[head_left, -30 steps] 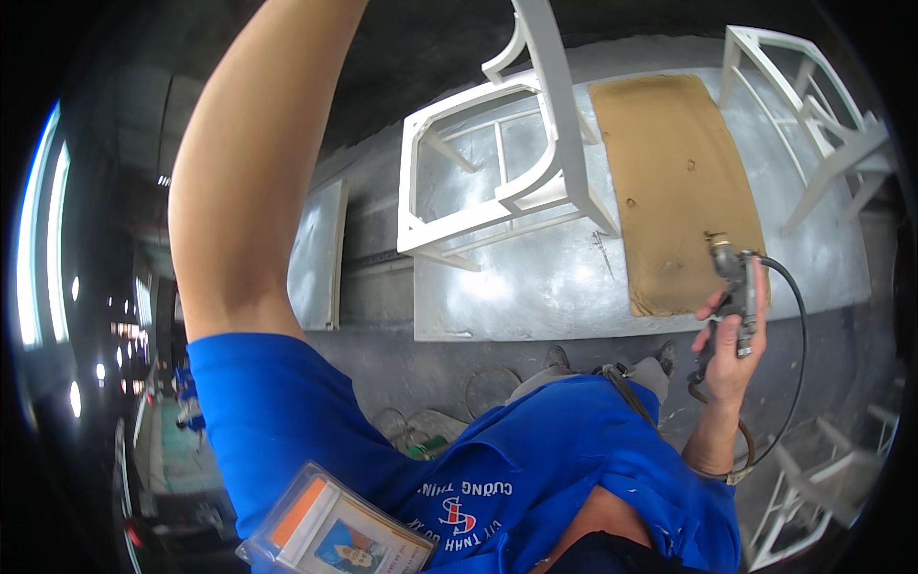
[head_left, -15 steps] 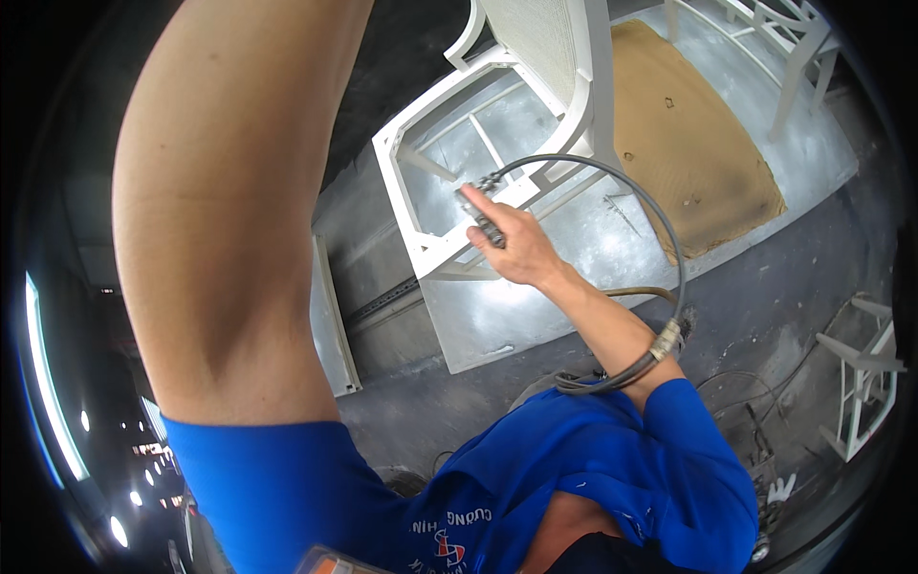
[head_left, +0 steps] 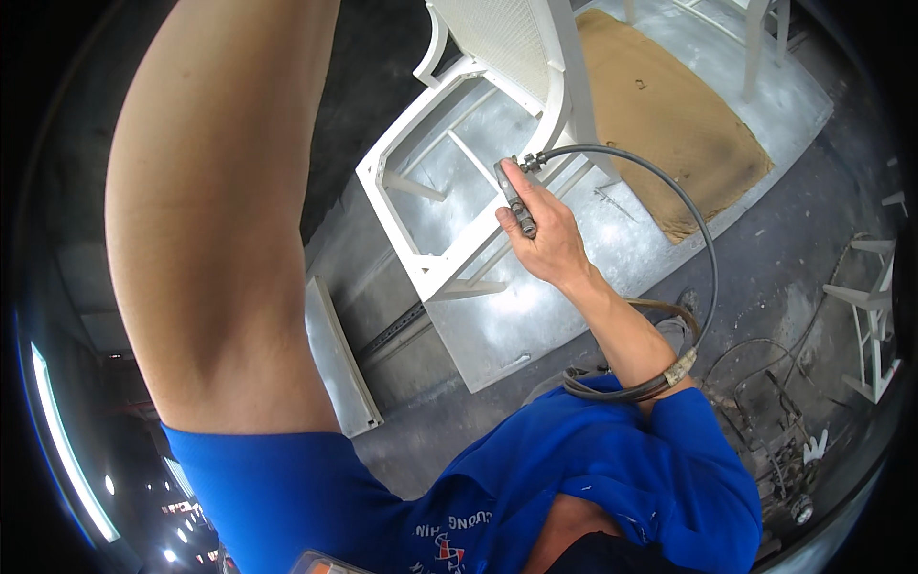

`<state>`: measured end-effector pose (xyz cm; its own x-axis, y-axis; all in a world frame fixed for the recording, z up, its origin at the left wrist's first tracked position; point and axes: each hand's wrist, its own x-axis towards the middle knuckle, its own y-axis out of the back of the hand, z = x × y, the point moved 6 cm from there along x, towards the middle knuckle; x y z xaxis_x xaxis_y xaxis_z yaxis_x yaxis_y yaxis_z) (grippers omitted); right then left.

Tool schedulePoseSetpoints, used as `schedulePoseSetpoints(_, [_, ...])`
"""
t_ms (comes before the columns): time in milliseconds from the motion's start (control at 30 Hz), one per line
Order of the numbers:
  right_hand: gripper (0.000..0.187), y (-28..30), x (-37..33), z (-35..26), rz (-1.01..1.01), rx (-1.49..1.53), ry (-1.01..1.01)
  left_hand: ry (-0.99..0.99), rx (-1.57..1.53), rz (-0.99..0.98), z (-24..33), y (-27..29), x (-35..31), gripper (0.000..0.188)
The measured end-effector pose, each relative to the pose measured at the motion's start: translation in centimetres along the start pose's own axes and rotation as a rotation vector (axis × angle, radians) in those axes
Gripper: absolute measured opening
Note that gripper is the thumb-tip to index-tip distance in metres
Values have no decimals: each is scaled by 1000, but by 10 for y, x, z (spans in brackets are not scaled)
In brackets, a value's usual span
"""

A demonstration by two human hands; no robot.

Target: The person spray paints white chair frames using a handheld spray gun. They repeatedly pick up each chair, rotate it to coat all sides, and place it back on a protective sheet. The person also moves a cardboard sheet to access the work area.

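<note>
A grey metal spray gun lies in my right hand, whose fingers are wrapped around it. From the gun's far end a black hose arcs to the right and loops back around my right forearm. Just left of that hand stands a white chair frame with an open seat and a woven cane back. The hand hovers over the seat's near right side; whether it touches cannot be made out. My left arm is stretched up past the top edge, so its hand is out of sight.
Under the chair is a shiny grey sheet, with a piece of brown cardboard on it. White furniture legs rise at the upper right. A white frame stands far right, near hoses and clutter on the floor. A pale panel lies left.
My right hand and the spray gun have moved right relative to the chair. The chair and sheet have shifted left in the view, and more floor clutter shows at right.
</note>
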<state>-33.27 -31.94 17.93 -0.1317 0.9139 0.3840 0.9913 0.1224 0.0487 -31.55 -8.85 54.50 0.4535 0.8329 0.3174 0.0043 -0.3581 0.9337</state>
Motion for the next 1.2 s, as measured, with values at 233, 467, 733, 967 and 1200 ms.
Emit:
schedulePoseSetpoints(233, [63, -26, -3, -5, -320, 93, 9, 64, 103, 32, 7, 2, -6, 46])
schedulePoseSetpoints(467, [65, 26, -9, -23, -595, 202, -11, 73, 31, 214, 6, -7, -19, 57])
schedulePoseSetpoints(733, [76, 273, 23, 33, -552, -51, -149, 758, -561, 732, 51, -190, -128, 113])
schedulePoseSetpoints(967, [104, 406, 101, 84, -640, -387, -388, 989, -476, 916, 73, -245, -161, 61])
schedulePoseSetpoints(1200, [105, 392, 150, 133, -955, -553, -439, 1099, -210, 905, 147, -137, -324, 19])
